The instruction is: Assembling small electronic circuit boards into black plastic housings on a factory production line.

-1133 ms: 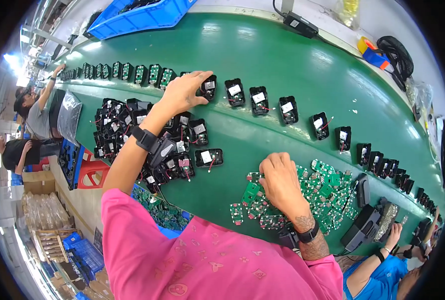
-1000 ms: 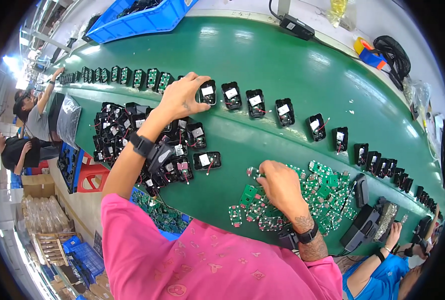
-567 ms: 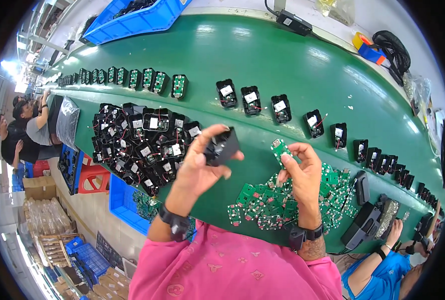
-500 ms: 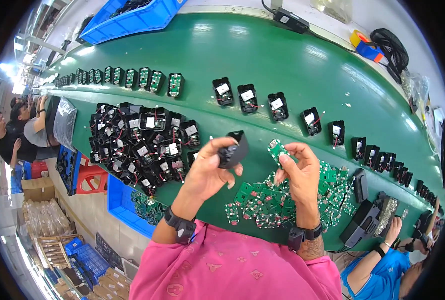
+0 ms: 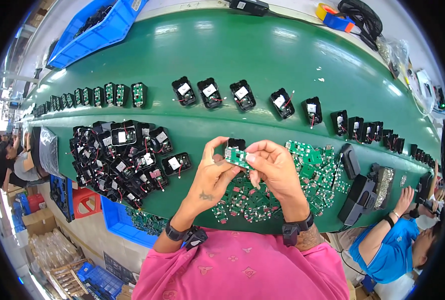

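Observation:
My left hand (image 5: 213, 172) is closed around a black plastic housing (image 5: 236, 143), its open side turned up. Between the thumb and fingers of my right hand (image 5: 272, 165) is a green circuit board (image 5: 237, 156), held across the mouth of that housing. How far the board sits inside cannot be made out, since my fingers cover the edges. A heap of loose green circuit boards (image 5: 310, 172) lies beside and under my right hand. Left of my left hand is a pile of black housings (image 5: 115, 170) with white parts and thin red wires inside.
Filled housings (image 5: 210, 92) stand in a row along the green bench (image 5: 262, 55), with board-topped ones (image 5: 138, 94) at the left. A blue crate (image 5: 95, 35) sits at the far left. Black devices (image 5: 357, 202) lie right, near a co-worker in a blue shirt (image 5: 382, 245).
My hands have come together, bringing the circuit board from the right over to the housing. The housing has turned so its opening faces up. The whole view has shifted sideways.

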The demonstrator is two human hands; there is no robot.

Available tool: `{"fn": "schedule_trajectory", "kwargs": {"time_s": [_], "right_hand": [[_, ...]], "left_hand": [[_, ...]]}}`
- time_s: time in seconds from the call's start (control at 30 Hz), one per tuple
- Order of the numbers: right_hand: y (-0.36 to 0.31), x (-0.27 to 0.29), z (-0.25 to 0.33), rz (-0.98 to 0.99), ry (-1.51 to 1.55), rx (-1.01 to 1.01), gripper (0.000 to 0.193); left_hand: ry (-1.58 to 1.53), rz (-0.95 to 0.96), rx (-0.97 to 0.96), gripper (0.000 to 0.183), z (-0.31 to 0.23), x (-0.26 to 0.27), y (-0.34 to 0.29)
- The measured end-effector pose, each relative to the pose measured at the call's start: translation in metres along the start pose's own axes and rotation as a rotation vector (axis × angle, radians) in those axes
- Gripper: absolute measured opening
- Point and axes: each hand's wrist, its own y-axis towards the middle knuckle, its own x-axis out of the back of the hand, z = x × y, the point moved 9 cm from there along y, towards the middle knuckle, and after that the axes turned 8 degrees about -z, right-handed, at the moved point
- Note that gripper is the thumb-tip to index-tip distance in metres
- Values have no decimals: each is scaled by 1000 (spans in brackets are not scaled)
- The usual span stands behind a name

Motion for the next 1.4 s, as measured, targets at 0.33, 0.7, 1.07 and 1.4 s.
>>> {"fn": "schedule_trajectory", "kwargs": {"time_s": [0.33,0.7,1.07,1.4], "right_hand": [[-3,1,0,26,-166,8,18],[-9,9,12,-35,-377,223,19],[-29,-18,52,-187,-929,803,15],[-27,-5,32,-155,-592,744,10]], "left_hand": [[-180,51,264,49,14,-3,1],[-810,78,594,84,20,-15,-1],[-654,73,503,61,16,-23,-3],[-759,49,571,57,10,-29,-1]]}}
